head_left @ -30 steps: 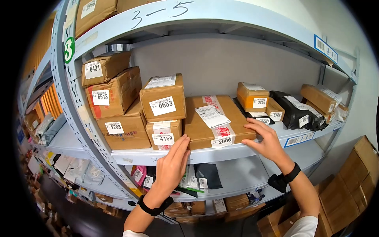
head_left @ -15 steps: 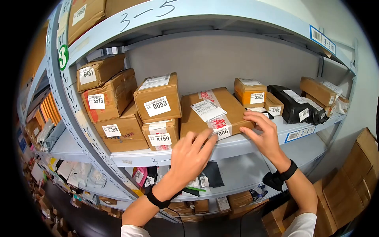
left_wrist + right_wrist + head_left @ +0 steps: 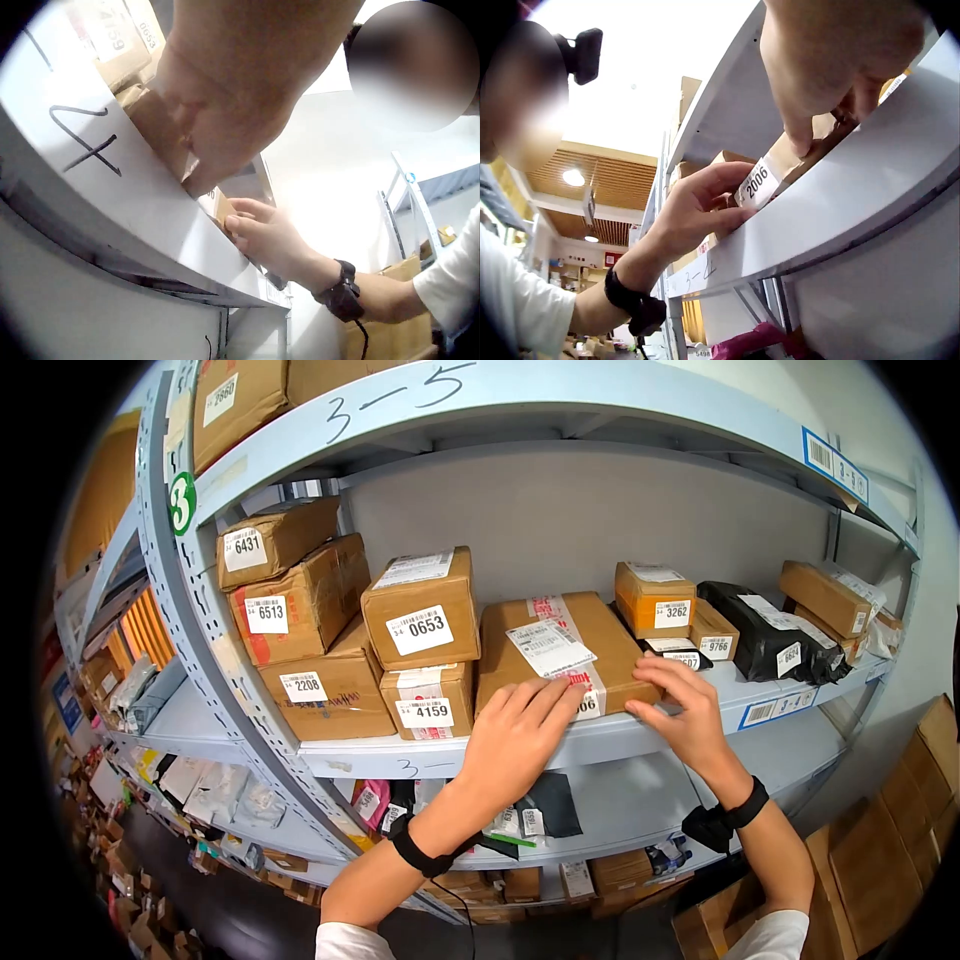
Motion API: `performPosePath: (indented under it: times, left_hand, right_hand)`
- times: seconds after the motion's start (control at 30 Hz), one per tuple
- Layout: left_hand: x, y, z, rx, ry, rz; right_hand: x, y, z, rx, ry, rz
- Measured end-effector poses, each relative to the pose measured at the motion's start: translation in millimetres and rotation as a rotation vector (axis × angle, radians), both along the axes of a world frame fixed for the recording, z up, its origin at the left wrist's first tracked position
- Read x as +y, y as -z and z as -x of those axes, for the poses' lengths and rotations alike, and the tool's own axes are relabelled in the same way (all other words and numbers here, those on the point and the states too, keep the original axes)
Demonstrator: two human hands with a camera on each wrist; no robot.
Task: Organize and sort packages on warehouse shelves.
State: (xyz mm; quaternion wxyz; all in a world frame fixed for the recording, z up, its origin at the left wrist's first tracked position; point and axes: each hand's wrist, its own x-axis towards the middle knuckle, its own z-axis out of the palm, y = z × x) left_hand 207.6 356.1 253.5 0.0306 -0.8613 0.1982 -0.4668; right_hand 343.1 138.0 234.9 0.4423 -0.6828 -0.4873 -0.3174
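A flat, wide cardboard box (image 3: 505, 638) lies on the middle shelf, with a white shipping sheet and red-printed tape on top. Its front label (image 3: 756, 181) reads 2006. My left hand (image 3: 515, 745) grips the box's front edge near the middle, fingers over the top and thumb at the front face, partly covering the label in the head view. At the front right corner, my right hand (image 3: 690, 715) holds the box between thumb and fingers. In the right wrist view the left hand (image 3: 697, 206) shows beside the label; the left wrist view shows the right hand (image 3: 262, 232) at the corner.
Left of the box stand box 0653 (image 3: 415, 630) on box 4159 (image 3: 425, 712), beside a stack topped by box 6431 (image 3: 243, 548). To the right are box 3262 (image 3: 670, 614), box 9766 (image 3: 716, 646) and a black parcel (image 3: 770, 645). Bagged parcels lie below.
My left hand has moved right, from the box's left front corner to its front edge. The box turned askew, then swung back straighter. My right hand has stayed at the right corner.
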Motion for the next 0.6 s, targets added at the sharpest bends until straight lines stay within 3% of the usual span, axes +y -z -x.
performPosePath:
  times: [0.27, 0.6]
  left_hand:
    - [9, 3, 3, 0.033, -0.005, 0.071]
    - [1, -1, 10, 0.127, -0.206, 0.061]
  right_hand:
    - [-3, -4, -7, -0.156, -0.002, 0.083]
    - [-17, -26, -13, -0.371, -0.028, 0.297]
